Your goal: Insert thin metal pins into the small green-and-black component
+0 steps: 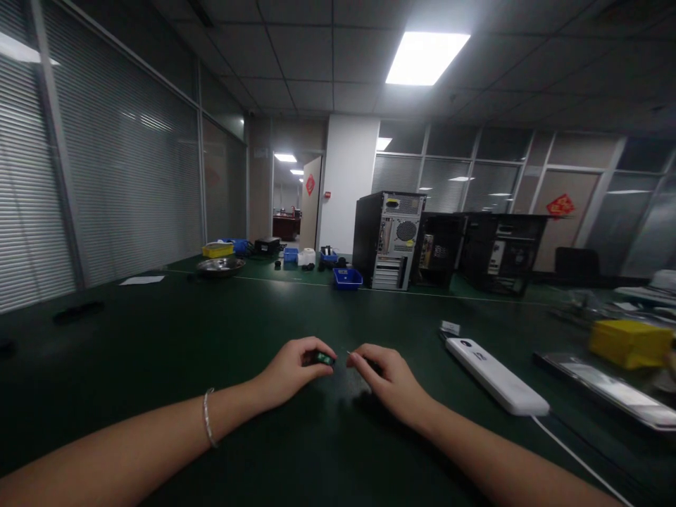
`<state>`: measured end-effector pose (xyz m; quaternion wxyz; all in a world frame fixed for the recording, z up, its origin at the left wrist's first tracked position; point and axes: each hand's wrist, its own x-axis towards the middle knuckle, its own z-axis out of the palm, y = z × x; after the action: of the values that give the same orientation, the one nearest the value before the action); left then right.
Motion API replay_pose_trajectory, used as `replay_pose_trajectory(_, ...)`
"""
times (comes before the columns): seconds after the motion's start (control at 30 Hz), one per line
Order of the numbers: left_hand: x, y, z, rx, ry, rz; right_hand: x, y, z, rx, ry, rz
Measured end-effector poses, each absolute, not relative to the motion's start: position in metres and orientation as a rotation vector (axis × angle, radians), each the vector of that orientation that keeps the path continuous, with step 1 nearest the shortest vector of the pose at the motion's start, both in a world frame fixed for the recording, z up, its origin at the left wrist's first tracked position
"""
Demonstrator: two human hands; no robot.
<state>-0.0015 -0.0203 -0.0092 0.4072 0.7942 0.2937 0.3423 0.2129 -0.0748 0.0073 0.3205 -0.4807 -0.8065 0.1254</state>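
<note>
A small green part [325,358] is held by the left hand [288,370] over the bench [211,327]; a thin thing [348,353] is pinched by the right hand [391,377]. If gripped too loosely, either could be dropped and lost.

Room dim overall. Main source: ceiling panel [429,58], burnt out to flat white; smaller lamps [285,158] glow through the doorway [285,186]. Pale reflections on left-hand blinds [127,148]. Dark table [174,338] gives back little light; murky shadow beneath right hand [388,373]. Yellow box [628,343], far right, smeared. Wide-lens stretch toward edges.
</note>
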Motion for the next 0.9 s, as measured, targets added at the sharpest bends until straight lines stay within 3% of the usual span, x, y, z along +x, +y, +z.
replay_pose_trajectory(0.4, 0.0, -0.028, -0.003, 2.053, 0.76, 0.863, 0.209, -0.077, 0.011, -1.285, -2.343, 0.145)
replay_pose_trajectory(0.9, -0.002, -0.031, -0.001, 2.067, 0.691, 0.895, 0.206, -0.073, 0.001, -1.16, -2.343, 0.235)
